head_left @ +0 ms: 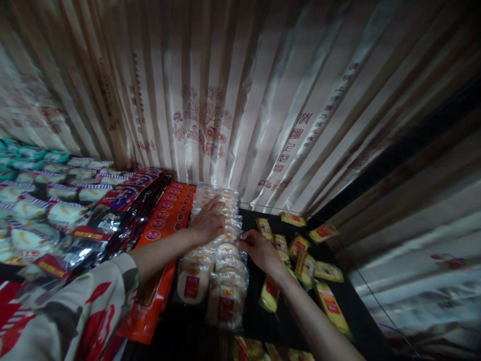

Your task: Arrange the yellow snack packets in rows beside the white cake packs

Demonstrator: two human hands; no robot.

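Observation:
Two rows of clear packets holding round pale cakes with red labels (216,273) run away from me on a dark shelf (263,321). My left hand (207,220) lies flat, fingers apart, on the far part of these rows. My right hand (259,250) rests at the right edge of the rows, fingertips touching a cake packet, with loose yellow packets (302,263) just beyond it. Neither hand has a packet lifted.
Left of the cakes lie orange-red packets (165,220), then dark shiny packets (112,215), then white and green ones (45,200). A pleated cream curtain with red print (233,100) hangs behind. A dark frame (406,150) stands at the right.

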